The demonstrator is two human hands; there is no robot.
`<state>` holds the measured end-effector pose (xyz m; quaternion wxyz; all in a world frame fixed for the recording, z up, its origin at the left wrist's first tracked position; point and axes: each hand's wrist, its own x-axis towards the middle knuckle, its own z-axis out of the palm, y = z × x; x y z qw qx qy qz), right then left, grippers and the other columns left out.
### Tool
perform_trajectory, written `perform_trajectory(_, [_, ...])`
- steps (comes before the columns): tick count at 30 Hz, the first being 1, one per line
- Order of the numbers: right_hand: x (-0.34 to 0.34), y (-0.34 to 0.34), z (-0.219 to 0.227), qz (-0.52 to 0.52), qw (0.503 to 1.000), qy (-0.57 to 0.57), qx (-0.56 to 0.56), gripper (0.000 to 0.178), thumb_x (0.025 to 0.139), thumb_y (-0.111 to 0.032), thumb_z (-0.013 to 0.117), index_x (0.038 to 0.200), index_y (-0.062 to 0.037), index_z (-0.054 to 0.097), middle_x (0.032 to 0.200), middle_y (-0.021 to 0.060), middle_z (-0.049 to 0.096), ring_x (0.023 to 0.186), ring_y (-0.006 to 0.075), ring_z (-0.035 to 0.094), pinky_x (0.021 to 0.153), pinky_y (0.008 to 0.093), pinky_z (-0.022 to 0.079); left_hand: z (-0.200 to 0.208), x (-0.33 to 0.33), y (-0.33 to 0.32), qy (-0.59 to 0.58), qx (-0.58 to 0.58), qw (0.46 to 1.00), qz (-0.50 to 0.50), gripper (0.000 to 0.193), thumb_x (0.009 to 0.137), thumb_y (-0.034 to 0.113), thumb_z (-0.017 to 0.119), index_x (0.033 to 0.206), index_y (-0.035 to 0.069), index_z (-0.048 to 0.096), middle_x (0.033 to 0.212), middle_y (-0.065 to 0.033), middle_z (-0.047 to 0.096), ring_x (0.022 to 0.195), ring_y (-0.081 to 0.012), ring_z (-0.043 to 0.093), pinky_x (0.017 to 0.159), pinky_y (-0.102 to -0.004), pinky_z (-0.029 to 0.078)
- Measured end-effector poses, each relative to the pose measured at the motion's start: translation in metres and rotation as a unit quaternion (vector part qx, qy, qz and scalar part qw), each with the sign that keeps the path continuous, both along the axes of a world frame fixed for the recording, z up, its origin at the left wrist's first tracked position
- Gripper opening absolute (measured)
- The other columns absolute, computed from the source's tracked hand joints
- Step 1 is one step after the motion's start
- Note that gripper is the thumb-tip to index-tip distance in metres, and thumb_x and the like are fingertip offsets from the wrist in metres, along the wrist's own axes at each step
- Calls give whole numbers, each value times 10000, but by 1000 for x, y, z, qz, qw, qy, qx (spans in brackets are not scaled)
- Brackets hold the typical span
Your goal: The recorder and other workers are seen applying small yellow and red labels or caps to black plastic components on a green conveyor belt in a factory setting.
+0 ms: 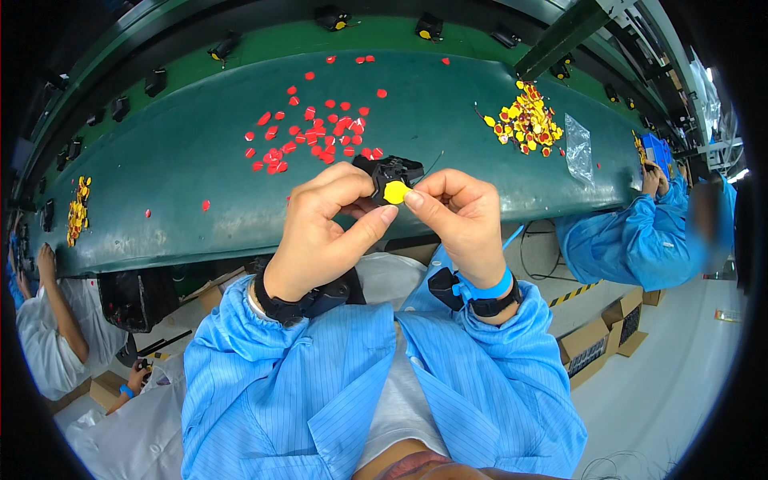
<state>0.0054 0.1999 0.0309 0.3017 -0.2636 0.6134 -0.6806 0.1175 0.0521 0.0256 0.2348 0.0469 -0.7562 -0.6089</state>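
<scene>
1. Scatter is my first worry: the red pieces (310, 114) lie loose on the green worktop (184, 204), and if my wrist swept across them, some could slide away or stick where they shouldn't.
2. The black part (388, 170) is up in front of me, over the worktop's near edge. If my left hand (324, 228) eased off while the right one pushed, I think the part could twist or drop.
3. The yellow piece (395, 192) sits against the near side of the black part, between my thumbs. Uneven pressure might crease it or leave it crooked; I can't tell whether it is attached.
4. A thin dark strand (434, 162) pokes out to the right and could snag my knuckles if I turned the part carelessly.
5. My left hand is wrapped around the black part, fingers curled behind, thumb reaching right below the yellow piece, wrist angled inward.
6. My right hand (466, 220) pinches the yellow piece's right edge between thumb and forefinger, the other fingers folded, wrist raised above its blue band (496, 286).
</scene>
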Motion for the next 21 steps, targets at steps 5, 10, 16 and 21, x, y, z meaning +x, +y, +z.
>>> perform_trajectory(5, [6,0,1,-2,1000,14,18,105,842,-81,690,812,5,637,695,-35,592,609,-2,465,520,165,356,0,2,3,5,-8,1000,29,130,788,46,688,818,-55,610,792,-62,552,718,-106,533,610,-236,428])
perform_trajectory(10, [11,-3,-3,-20,999,34,13,106,844,-68,686,787,0,628,656,-56,570,578,-13,438,504,162,338,-1,1,2,26,-49,997,52,138,783,53,693,755,-43,597,728,-59,545,637,-106,504,540,-248,390])
perform_trajectory(16, [12,-11,-13,-40,992,123,-11,384,811,-115,724,1125,13,543,1025,82,588,873,87,533,680,223,476,-13,2,0,54,-26,996,61,144,781,54,694,743,-34,587,727,-57,548,630,-107,500,538,-250,391])
perform_trajectory(21, [3,-13,-16,51,995,-57,-63,655,797,-106,722,1338,1,370,1202,142,520,1090,176,521,883,297,465,-17,2,4,41,2,999,25,122,811,45,658,763,-35,579,772,-67,550,656,-124,498,568,-251,390])
